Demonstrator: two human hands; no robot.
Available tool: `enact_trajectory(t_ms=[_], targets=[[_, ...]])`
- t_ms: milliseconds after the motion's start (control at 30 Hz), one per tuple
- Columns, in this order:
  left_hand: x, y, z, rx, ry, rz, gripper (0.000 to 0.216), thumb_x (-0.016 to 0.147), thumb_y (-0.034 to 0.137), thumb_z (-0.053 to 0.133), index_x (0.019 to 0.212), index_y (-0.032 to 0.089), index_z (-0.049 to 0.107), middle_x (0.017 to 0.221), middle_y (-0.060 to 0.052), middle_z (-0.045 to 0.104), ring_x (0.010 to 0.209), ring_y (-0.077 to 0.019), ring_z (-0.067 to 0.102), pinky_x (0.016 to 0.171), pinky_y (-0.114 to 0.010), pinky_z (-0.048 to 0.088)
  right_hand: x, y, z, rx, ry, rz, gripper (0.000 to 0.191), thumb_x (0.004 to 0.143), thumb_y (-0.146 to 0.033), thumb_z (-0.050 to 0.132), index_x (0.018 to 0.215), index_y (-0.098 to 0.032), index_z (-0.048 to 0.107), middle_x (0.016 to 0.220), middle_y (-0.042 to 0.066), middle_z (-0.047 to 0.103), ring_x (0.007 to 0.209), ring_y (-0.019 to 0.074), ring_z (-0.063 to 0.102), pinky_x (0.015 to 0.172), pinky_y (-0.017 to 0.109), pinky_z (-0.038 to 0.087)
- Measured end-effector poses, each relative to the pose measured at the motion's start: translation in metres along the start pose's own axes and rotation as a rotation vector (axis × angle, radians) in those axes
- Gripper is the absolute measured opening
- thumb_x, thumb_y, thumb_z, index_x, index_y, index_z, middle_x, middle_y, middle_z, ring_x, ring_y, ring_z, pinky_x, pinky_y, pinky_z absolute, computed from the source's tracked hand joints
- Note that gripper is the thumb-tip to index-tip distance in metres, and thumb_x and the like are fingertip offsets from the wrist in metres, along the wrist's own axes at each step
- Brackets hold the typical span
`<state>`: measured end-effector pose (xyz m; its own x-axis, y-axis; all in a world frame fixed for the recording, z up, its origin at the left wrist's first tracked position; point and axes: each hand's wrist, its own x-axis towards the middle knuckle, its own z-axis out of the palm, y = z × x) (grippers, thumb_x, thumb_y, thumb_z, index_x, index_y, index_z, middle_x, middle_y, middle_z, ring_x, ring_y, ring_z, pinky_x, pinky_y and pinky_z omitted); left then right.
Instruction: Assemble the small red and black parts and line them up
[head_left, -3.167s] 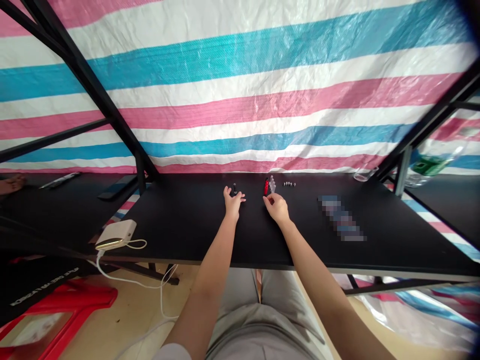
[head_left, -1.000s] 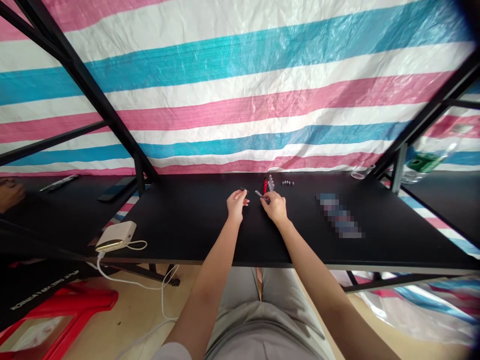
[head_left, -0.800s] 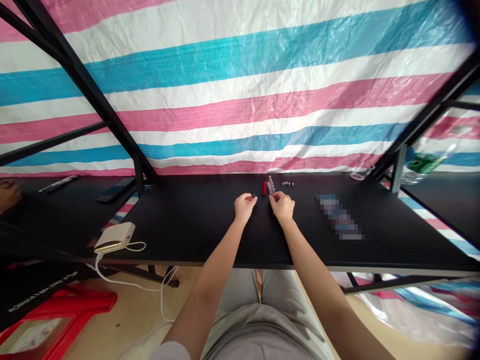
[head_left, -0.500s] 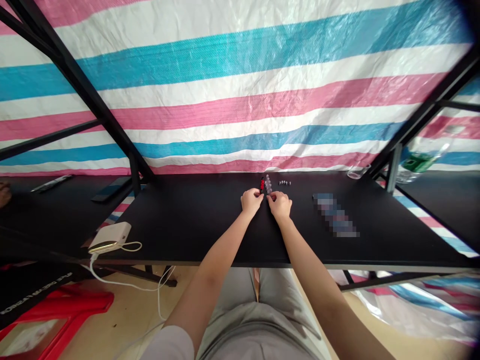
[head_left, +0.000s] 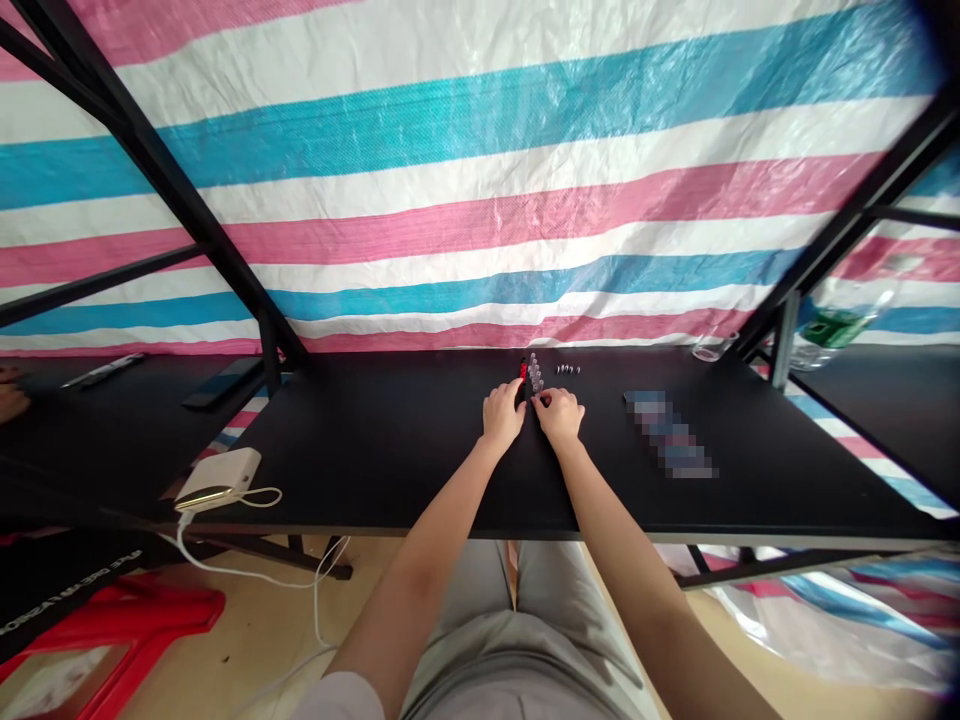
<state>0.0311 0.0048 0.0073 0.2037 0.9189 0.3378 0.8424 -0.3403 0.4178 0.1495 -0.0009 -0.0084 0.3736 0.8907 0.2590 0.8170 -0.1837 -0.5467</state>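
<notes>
In the head view, a short row of small red and black pieces [head_left: 523, 369] sits toward the back of the black table. Just right of it stands a row of small clear pieces [head_left: 535, 372]. My left hand [head_left: 503, 413] is at the near end of the red row, forefinger and thumb apart, fingertips against or very close to the pieces. Beside the near end of the clear row, my right hand [head_left: 561, 413] has its thumb and forefinger pinched around something tiny and dark, too small to name. Farther right lies a line of several small shiny pieces [head_left: 568, 370].
A pixelated flat object [head_left: 670, 434] lies to the right on the black table [head_left: 375, 430]. At the left front corner is a white box-like device [head_left: 220, 474] with a cable. Black frame bars [head_left: 217, 235] rise at both sides. Another person's hand [head_left: 10, 394] shows far left.
My left hand has reached slightly forward, its fingers now extended over the near part of the red row. My right hand stays almost in place. The view has shifted slightly.
</notes>
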Motion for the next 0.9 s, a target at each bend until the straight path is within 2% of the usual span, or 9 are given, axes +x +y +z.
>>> enact_trajectory(t_ms=[67, 133, 300, 400, 533, 667, 900], targets=[[-0.005, 0.0, -0.001, 0.009, -0.006, 0.062, 0.048, 0.082, 0.022, 0.05, 0.129, 0.027, 0.04, 0.102, -0.005, 0.059, 0.093, -0.0188, 0.052, 0.079, -0.03, 0.039, 0.0, 0.001, 0.0, 0.013, 0.015, -0.017, 0.02, 0.079, -0.033, 0.051, 0.086, -0.019, 0.063, 0.089, 0.007, 0.06, 0.089, 0.0213, 0.049, 0.073, 0.033, 0.029], [-0.008, -0.001, 0.0, 0.006, 0.015, 0.096, 0.045, 0.084, 0.021, 0.047, 0.128, 0.026, 0.043, 0.098, -0.006, 0.06, 0.09, -0.0195, 0.053, 0.078, -0.031, 0.04, -0.001, 0.001, 0.0, 0.024, 0.031, -0.033, 0.02, 0.079, -0.033, 0.051, 0.085, -0.019, 0.064, 0.088, 0.007, 0.061, 0.087, 0.0216, 0.049, 0.073, 0.033, 0.029], [-0.009, -0.005, 0.002, -0.099, 0.169, 0.058, 0.024, 0.084, 0.023, 0.047, 0.104, 0.021, 0.06, 0.092, -0.007, 0.063, 0.086, -0.0187, 0.054, 0.078, -0.03, 0.042, -0.001, 0.002, 0.001, 0.017, 0.047, -0.046, 0.02, 0.08, -0.032, 0.05, 0.084, -0.019, 0.064, 0.085, 0.007, 0.061, 0.084, 0.0209, 0.05, 0.071, 0.033, 0.029], [-0.009, -0.009, 0.001, -0.195, 0.221, 0.011, 0.018, 0.084, 0.024, 0.048, 0.095, 0.02, 0.063, 0.089, -0.006, 0.064, 0.082, -0.0173, 0.055, 0.078, -0.03, 0.043, -0.001, 0.002, 0.001, 0.001, 0.045, -0.052, 0.021, 0.08, -0.032, 0.049, 0.086, -0.02, 0.065, 0.085, 0.007, 0.061, 0.083, 0.0204, 0.05, 0.07, 0.032, 0.029], [-0.01, -0.011, -0.002, -0.343, 0.292, 0.028, 0.02, 0.085, 0.026, 0.047, 0.098, 0.02, 0.061, 0.092, -0.005, 0.065, 0.08, -0.0147, 0.056, 0.08, -0.029, 0.044, -0.001, 0.001, 0.001, -0.029, 0.031, -0.066, 0.019, 0.081, -0.03, 0.049, 0.086, -0.021, 0.065, 0.085, 0.006, 0.062, 0.084, 0.0205, 0.05, 0.069, 0.031, 0.027], [-0.011, -0.011, -0.005, -0.419, 0.348, 0.041, 0.024, 0.087, 0.029, 0.044, 0.101, 0.02, 0.06, 0.094, -0.006, 0.064, 0.081, -0.0141, 0.057, 0.081, -0.029, 0.045, -0.002, -0.001, 0.0, -0.063, 0.021, -0.146, 0.017, 0.081, -0.028, 0.05, 0.082, -0.019, 0.064, 0.082, 0.006, 0.063, 0.082, 0.0198, 0.05, 0.07, 0.031, 0.026], [-0.012, -0.008, -0.005, -0.467, 0.375, 0.006, 0.025, 0.087, 0.031, 0.043, 0.102, 0.02, 0.059, 0.096, -0.007, 0.064, 0.082, -0.0144, 0.058, 0.082, -0.029, 0.046, -0.007, -0.011, -0.004, -0.071, 0.006, -0.276, 0.018, 0.082, -0.028, 0.047, 0.08, -0.019, 0.063, 0.079, 0.006, 0.062, 0.079, 0.0184, 0.05, 0.069, 0.03, 0.025]])
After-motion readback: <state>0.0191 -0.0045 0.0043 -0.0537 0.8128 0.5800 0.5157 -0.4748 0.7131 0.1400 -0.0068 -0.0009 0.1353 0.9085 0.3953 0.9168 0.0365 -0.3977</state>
